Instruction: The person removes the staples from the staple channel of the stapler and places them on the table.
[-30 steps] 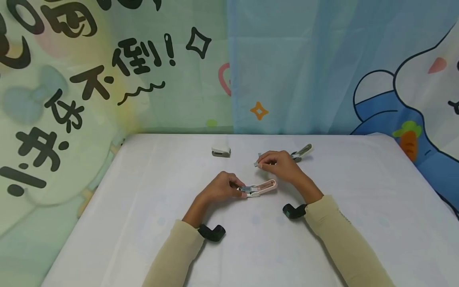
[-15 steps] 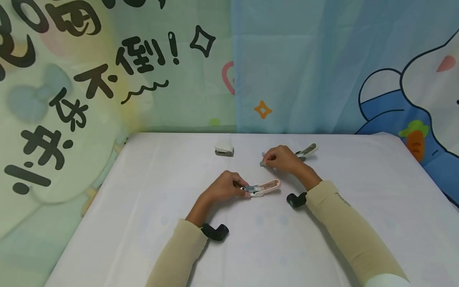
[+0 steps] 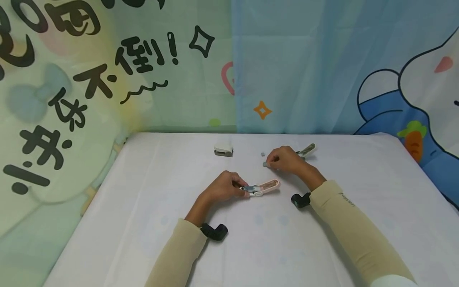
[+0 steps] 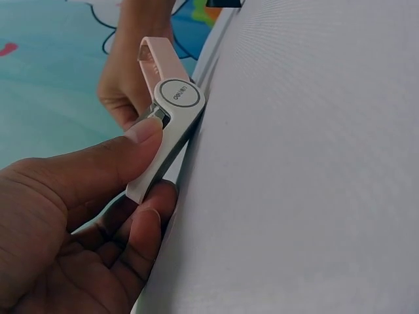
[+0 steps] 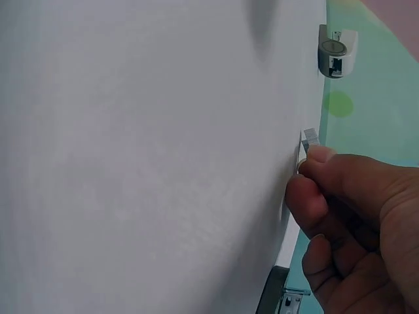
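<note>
My left hand (image 3: 223, 187) holds a pink and white stapler (image 3: 263, 187) by its end, low over the table. In the left wrist view the thumb presses on the white body (image 4: 171, 124), and the pink top arm (image 4: 163, 59) is swung up from it. My right hand (image 3: 285, 160) is farther back, thumb and fingertips pinching a small grey strip of staples (image 3: 265, 164) at the tabletop. Just beyond it lies another small grey staple piece (image 3: 263, 154). A dark green stapler (image 3: 307, 150) sits behind the right hand, its top raised; the hand hides part of it.
Near the back edge of the white-covered table (image 3: 172, 159) stands a white and grey stapler (image 3: 223, 151), left of the right hand. Printed cloth curtains (image 3: 287, 79) hang behind and along the left side.
The right hand has shifted slightly right with the staple strip, so the other small piece now shows apart from it. The left hand keeps its grip on the stapler. The head view has shifted slightly.
</note>
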`<state>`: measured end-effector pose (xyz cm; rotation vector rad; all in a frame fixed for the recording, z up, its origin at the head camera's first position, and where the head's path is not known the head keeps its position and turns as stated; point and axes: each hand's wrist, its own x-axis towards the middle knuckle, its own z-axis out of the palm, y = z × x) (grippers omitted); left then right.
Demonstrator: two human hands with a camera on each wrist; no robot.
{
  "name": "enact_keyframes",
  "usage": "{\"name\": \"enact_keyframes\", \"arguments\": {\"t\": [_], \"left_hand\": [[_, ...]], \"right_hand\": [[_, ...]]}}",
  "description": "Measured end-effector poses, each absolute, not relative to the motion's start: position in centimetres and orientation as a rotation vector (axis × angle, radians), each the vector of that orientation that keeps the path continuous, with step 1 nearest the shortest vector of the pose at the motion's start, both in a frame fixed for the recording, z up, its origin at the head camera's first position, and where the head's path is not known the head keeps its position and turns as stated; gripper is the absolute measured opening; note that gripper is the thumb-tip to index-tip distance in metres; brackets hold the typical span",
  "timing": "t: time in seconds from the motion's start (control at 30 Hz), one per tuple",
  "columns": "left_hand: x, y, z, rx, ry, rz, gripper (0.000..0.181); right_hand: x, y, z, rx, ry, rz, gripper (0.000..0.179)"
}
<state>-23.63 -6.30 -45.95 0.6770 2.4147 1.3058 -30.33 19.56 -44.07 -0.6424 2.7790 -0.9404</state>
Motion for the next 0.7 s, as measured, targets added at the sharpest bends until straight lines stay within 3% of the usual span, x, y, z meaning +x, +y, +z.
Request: {"name": "enact_keyframes", "arguments": {"t": [0.7], "left_hand": [[-23.6,-6.2,-45.9,0.697,2.411,1.318,0.021]], "right_hand": [[-29.2,19.6,-42.9,-0.689,2.841,-0.819,0.006]]}}
